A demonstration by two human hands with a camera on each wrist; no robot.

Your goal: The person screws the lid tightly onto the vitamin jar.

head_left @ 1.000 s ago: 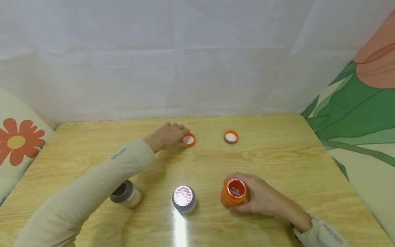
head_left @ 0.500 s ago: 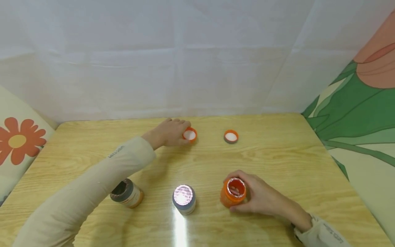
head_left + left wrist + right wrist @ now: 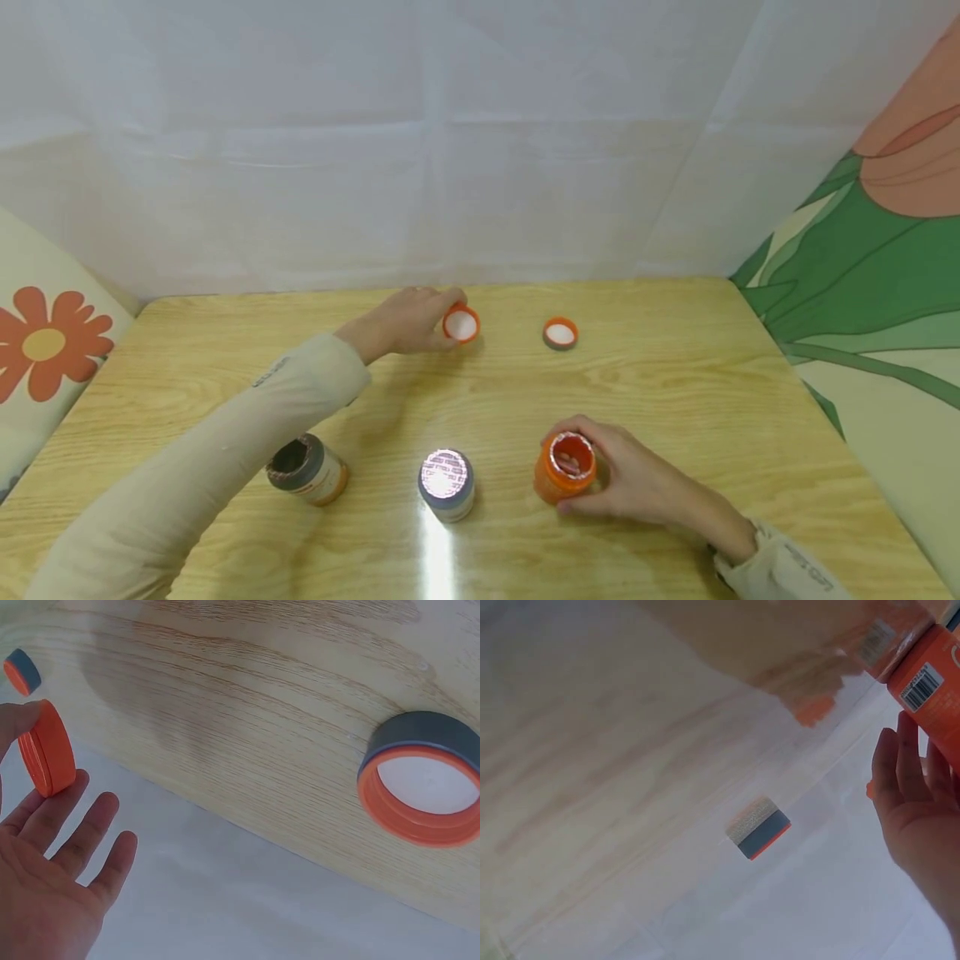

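Observation:
My left hand (image 3: pixel 408 321) pinches an orange screw lid (image 3: pixel 461 325) between thumb and fingers near the back of the table. The lid is tilted, its white liner facing up toward me; the left wrist view shows the lid (image 3: pixel 49 750) on edge. My right hand (image 3: pixel 622 471) grips an upright orange jar (image 3: pixel 558 483) by its side. That jar has no lid, shreds of silvery foil ring its mouth, and small pale pieces lie inside. To the right of the left hand, a grey lid with an orange inner ring (image 3: pixel 561 333) lies liner up.
A grey-topped jar (image 3: pixel 326 479) with a dark open mouth stands by the left sleeve, partly covered by it. Another jar (image 3: pixel 447 487) with shiny foil over its mouth stands mid-table. A further grey-and-orange lid (image 3: pixel 424 780) shows in the left wrist view.
My left hand has drawn the orange lid slightly farther back and tilted it, with thumb and fingers closing on it. The right hand and the jars have stayed put.

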